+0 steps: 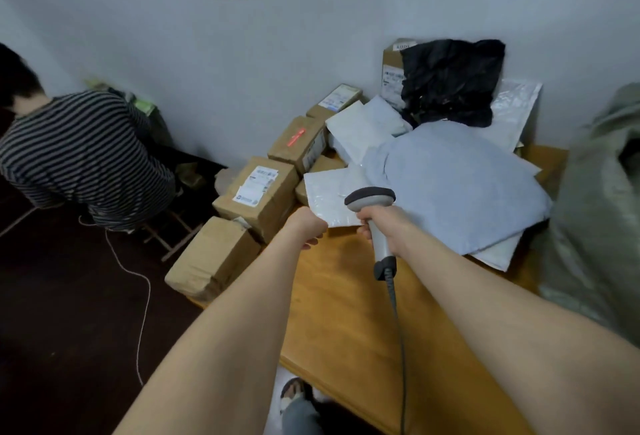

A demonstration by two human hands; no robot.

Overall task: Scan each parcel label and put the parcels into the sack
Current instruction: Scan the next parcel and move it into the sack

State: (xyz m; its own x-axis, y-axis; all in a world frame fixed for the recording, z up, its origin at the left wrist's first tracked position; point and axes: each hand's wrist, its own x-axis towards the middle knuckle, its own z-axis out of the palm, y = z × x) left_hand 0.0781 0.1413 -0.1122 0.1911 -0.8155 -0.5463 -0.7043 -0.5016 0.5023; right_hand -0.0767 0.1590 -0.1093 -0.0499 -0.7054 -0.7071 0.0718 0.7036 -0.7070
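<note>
My left hand [309, 227] seems to pinch the near corner of the white mailer [325, 189] on the counter [346, 313]. My right hand [382, 225], just beside it, is clamped on the scanner [370, 198], whose head sits over the mailer. The sack [595, 220] lies well off to the right.

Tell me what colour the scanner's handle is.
The scanner handle is light grey, seen in the head view.

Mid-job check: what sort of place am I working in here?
Likely a small parcel sorting room: labelled cardboard boxes and poly mailers piled on a wooden table, a corded barcode scanner in the right hand, and a big woven sack beside the table.
</note>
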